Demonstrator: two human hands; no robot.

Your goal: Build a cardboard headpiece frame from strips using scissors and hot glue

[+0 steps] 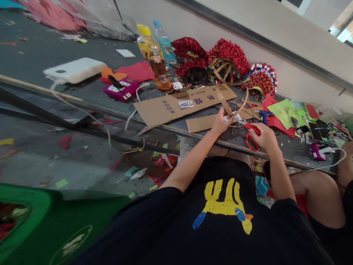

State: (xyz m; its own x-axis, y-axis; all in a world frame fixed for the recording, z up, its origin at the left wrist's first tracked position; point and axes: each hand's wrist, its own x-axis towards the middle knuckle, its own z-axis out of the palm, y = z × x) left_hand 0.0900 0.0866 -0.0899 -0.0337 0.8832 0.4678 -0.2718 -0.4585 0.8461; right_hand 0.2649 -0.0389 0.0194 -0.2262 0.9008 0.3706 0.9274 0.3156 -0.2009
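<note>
My right hand (264, 137) is closed around the red handles of a pair of scissors (252, 141). The blades point left, toward a curved strip of brown cardboard (243, 105). My left hand (220, 124) is closed on the lower end of that strip, which arches up and away over the table. Beneath my left hand lies a narrow flat piece of cardboard (200, 124). Behind it is a larger printed cardboard sheet (165, 106). Whether the blades touch the strip is too small to tell.
Red crinkled-paper shapes (228, 51) stand against the wall. Two bottles, one yellow-capped (158, 70), stand left of them. A blue glue gun (265, 116) and coloured paper (281, 110) lie to the right. A green bin (91, 209) is lower left; another person's knee (320, 191) is at right.
</note>
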